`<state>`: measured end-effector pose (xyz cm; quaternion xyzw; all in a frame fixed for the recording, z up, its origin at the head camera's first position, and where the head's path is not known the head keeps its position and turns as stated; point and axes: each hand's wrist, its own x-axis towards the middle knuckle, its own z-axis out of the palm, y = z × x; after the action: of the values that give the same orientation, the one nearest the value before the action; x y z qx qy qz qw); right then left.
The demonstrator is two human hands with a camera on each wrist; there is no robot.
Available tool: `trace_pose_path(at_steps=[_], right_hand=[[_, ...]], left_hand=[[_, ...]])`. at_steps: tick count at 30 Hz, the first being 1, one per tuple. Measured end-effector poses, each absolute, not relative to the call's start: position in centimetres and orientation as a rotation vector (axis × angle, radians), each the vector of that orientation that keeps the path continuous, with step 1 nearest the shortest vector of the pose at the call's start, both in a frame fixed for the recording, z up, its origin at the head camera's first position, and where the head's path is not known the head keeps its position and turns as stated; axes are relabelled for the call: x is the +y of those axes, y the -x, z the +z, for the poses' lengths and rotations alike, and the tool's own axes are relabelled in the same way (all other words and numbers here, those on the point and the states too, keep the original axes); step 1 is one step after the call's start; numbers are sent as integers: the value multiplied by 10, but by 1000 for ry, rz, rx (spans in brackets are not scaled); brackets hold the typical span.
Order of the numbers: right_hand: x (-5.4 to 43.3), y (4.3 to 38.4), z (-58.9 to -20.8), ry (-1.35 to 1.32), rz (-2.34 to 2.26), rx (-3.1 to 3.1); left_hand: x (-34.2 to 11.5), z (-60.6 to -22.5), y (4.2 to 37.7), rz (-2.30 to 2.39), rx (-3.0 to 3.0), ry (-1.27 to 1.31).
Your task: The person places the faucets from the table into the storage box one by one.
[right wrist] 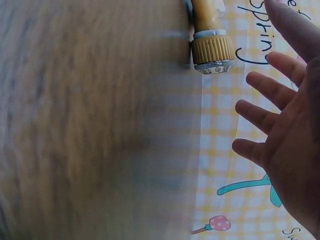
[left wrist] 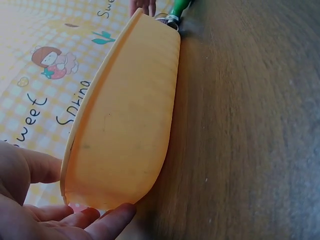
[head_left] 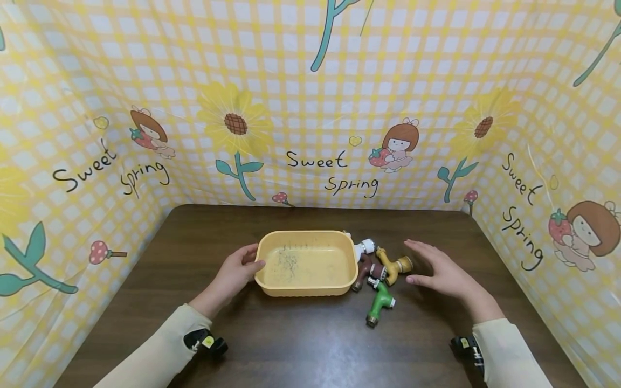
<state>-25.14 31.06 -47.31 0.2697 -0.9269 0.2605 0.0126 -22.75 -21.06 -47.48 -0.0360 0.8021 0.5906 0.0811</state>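
Observation:
My left hand (head_left: pixel 236 272) grips the left end of a shallow yellow plastic basin (head_left: pixel 306 291), thumb over the rim and fingers against the outer wall. In the left wrist view the fingertips (left wrist: pixel 120 216) lie along the basin's end. Dark specks mark the basin's inside, which holds no objects. Past its right end lie several branched, tap-like fittings: a white one (head_left: pixel 365 247), a brown one (head_left: pixel 371 269), a yellow one (head_left: pixel 392 267) and a green one (head_left: pixel 381 303). My right hand (head_left: pixel 443 272) hovers just right of the yellow fitting, fingers spread and holding nothing.
The dark wooden table (head_left: pixel 291 345) reaches back to a yellow checked cloth (head_left: pixel 310 108), which hangs behind it and on both sides. Each wrist wears a black strap-on camera, one at the left cuff (head_left: pixel 206 342) and another at the right cuff (head_left: pixel 468 351).

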Motion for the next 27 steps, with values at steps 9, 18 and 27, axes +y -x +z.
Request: trace_pose_path(at_steps=[9, 18, 27], right_hand=[[309, 251, -476, -777, 893, -2934], [309, 254, -478, -774, 936, -2948], [306, 259, -479, -738, 1009, -2990]], left_hand=[[-211, -478, 229, 1740, 2413, 134], [-211, -478, 231, 1768, 2379, 163], [-210, -479, 230, 1789, 2370, 143]])
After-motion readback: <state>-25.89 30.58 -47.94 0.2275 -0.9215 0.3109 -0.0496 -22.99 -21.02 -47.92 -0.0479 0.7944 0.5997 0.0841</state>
